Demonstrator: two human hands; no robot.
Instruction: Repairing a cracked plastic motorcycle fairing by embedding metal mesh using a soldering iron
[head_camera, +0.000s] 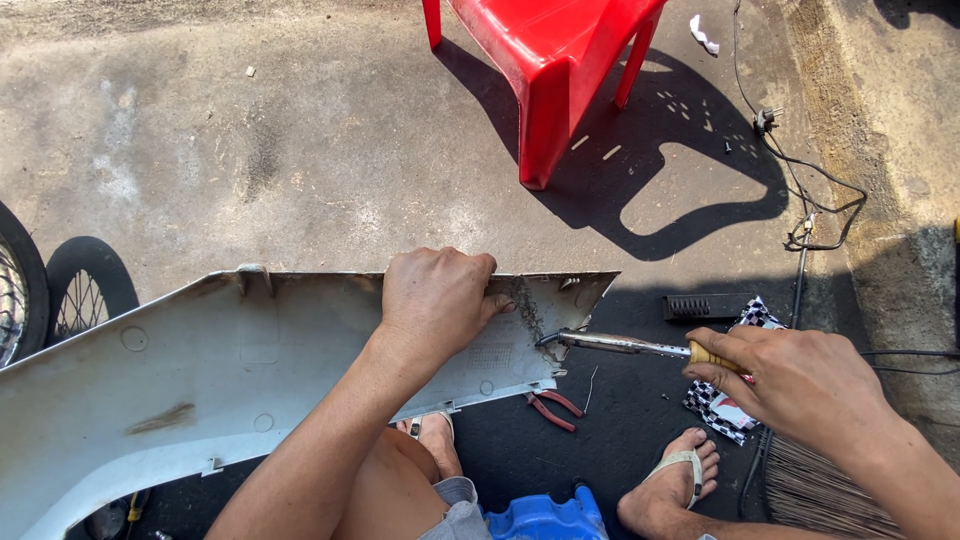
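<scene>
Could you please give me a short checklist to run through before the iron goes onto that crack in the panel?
1. Left hand steadies the grey plastic panel beside the crack: ok.
2. Right hand grips the soldering iron by its handle: ok.
3. Tip lies at the panel's edge, near the crack: ok.
4. Iron hot: cannot tell.
5. Bare feet lie below the iron: not ok.
6. Red pliers within reach: ok.

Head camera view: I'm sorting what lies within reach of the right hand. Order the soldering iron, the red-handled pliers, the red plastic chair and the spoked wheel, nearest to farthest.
1. Soldering iron: held in the right hand.
2. Red-handled pliers: on the ground to its left.
3. Red plastic chair: up ahead.
4. Spoked wheel: far left.
</scene>
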